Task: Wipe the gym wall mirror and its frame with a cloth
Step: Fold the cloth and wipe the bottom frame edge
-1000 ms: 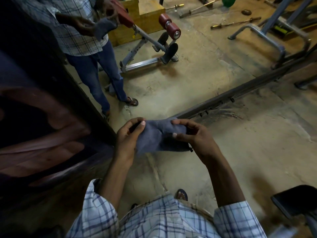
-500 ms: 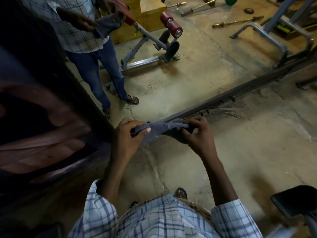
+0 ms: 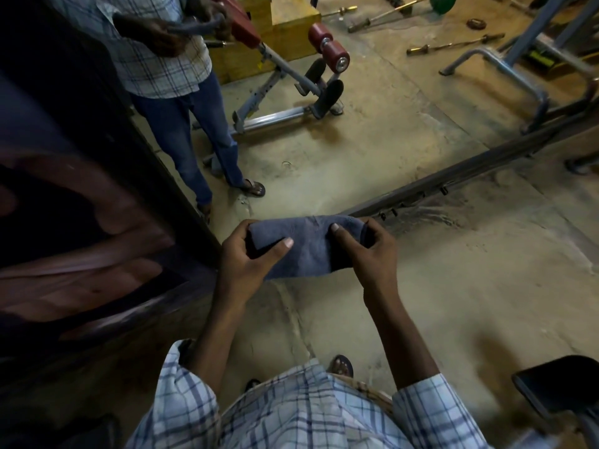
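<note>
A grey-blue cloth (image 3: pixel 308 251) is folded into a thick pad and held in front of me over the concrete floor. My left hand (image 3: pixel 246 257) grips its left end with the thumb on top. Gripping the right end the same way is my right hand (image 3: pixel 366 254). The wall mirror (image 3: pixel 372 131) fills the upper part of the view and reflects me holding the cloth. Its dark bottom frame rail (image 3: pixel 470 166) runs diagonally just beyond my hands. A dark wooden side frame (image 3: pixel 136 150) rises at the left. The cloth touches neither glass nor frame.
In the mirror's reflection I see a red-padded bench (image 3: pixel 291 92), wooden boxes (image 3: pixel 291 30), barbells (image 3: pixel 453 45) and a grey machine base (image 3: pixel 505 69). A dark flat object (image 3: pixel 557 387) sticks in at lower right. A glossy wooden panel (image 3: pixel 81 238) stands at my left.
The cloth was first bunched, then pulled into a thin strip between both hands. Now it is folded over into a pad with both thumbs on top.
</note>
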{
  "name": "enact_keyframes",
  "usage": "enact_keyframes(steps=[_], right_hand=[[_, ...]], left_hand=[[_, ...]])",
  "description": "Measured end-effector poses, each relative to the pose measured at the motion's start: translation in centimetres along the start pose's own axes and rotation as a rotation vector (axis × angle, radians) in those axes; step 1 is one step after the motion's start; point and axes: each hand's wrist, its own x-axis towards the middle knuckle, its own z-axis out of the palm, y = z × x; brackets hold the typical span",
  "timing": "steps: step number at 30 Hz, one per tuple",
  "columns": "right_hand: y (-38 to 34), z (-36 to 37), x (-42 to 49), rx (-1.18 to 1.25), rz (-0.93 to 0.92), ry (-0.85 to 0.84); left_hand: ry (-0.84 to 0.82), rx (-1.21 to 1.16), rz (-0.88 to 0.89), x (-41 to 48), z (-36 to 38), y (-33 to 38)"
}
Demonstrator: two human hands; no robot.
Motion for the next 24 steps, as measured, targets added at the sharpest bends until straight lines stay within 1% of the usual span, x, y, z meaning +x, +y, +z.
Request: enact_keyframes(steps=[3,7,10,12,14,16,21,24], right_hand=[[-0.8,0.4,-0.4,-0.008,-0.042,0.028],[-2.2,1.4,-0.9,-0.02,-0.081,0.074],[-3.2,2.1,-1.1,-0.041,-0.146,0.041],[-3.9,2.6,-1.4,-0.031,-0.181,-0.022],[-4.1,3.1,-1.8,-0.026,-0.199,-0.082],[-4.1,3.3,-2.0,-0.016,-0.205,-0.107],[-4.3,2.7,-2.0,0.055,-0.168,-0.205],[-4.5,2.5,-2.1,0.121,-0.115,-0.272]], left_hand=[[0.052,-0.006,0.059,-0.2,0.4,0.1],[0.108,0.074,0.176,-0.5,1.0,0.4],[0.114,0.094,0.243,-0.6,1.6,0.7],[0.082,0.09,0.275,-0.7,2.0,1.0],[0.026,0.054,0.252,-1.0,2.4,1.4],[-0.004,0.044,0.222,-1.2,2.4,1.7],[-0.111,0.013,0.185,-1.4,1.7,2.4],[-0.164,0.046,0.197,-1.5,1.5,2.4]])
